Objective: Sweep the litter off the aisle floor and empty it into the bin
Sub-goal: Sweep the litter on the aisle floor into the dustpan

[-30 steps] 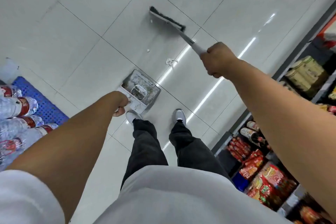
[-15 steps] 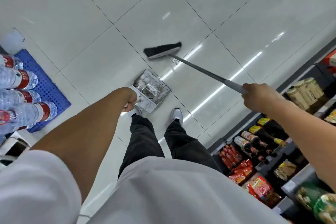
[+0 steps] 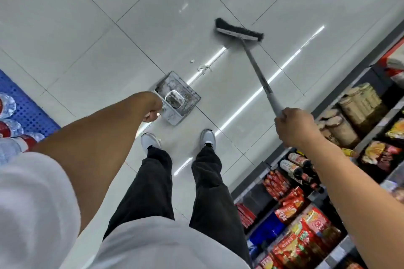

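- While I look straight down the aisle floor, my left hand is curled into a closed fist around the handle of the dustpan, which sits in front of my feet with its open mouth facing away from me
- My right hand is wrapped tight around the near end of the broom, fingers fully closed on the grey pole
- My two hands are well apart, the left low over the pan, the right out toward the shelves
- The broom head, dark bristles on a pale bar, is down at the floor ahead and to the right of the pan, well clear of it
- Small white scraps of litter lie on the tile between the broom head and the pan's mouth, with a tinier bit just beside them
- The inside of the pan looks grimy, with a rounded raised shape in its middle
- The floor is pale glossy tile with dark grout lines and long streaks of reflected ceiling light
- To my right stand shelves with red packets, dark bottles and tan jars
- To my left a blue perforated pallet carries packs of bottled water
- I can see no bin from here
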Motion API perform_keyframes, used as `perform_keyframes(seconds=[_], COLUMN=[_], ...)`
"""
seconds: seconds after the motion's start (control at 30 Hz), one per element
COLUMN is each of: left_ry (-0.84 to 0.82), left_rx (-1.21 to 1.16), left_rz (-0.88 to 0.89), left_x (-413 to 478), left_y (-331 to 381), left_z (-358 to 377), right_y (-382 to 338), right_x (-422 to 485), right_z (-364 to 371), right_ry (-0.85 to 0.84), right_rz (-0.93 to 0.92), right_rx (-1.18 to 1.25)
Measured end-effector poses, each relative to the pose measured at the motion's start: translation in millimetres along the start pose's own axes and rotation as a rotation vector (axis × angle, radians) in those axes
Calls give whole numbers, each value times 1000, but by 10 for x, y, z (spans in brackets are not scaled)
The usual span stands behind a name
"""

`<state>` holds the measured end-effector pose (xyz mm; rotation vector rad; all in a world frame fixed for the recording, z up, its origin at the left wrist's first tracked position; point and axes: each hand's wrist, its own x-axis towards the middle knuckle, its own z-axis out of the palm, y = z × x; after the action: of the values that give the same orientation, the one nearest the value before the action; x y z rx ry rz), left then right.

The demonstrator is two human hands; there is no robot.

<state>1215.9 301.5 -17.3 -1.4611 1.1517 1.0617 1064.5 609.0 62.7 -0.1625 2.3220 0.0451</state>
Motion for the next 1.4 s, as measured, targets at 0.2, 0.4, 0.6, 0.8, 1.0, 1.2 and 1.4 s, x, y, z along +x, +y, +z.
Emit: perform_keyframes(seconds=[0.2,0.4,0.6,0.8,1.0,1.2,1.4], left_ry=[53,74,46,77,86,70,45], left_rx=[-109,-144,-123,-236,-264,-272,-251], left_rz=[-35,28,155,67,39,37,28], left_x=[176,148,-30,114,135,16,-6], left_y=[41,-18,-100,-120,-206,-130,-150], left_z=[-385,-132,-68,-136,-211,-198,-213], right_y=[-546,-187,65,-204,-532,-41,-31], right_x=[-183,-1224,-1588,-1090,-987,-1629,-1289], right_z=[685,810,-177,-244,794,322,-422], right_ry=[-164,-317,-405,-237,-232,-538,-315], right_rz=[129,61,310,64,-169,133,-50], right_rx=[274,232,911,594,40,649,580])
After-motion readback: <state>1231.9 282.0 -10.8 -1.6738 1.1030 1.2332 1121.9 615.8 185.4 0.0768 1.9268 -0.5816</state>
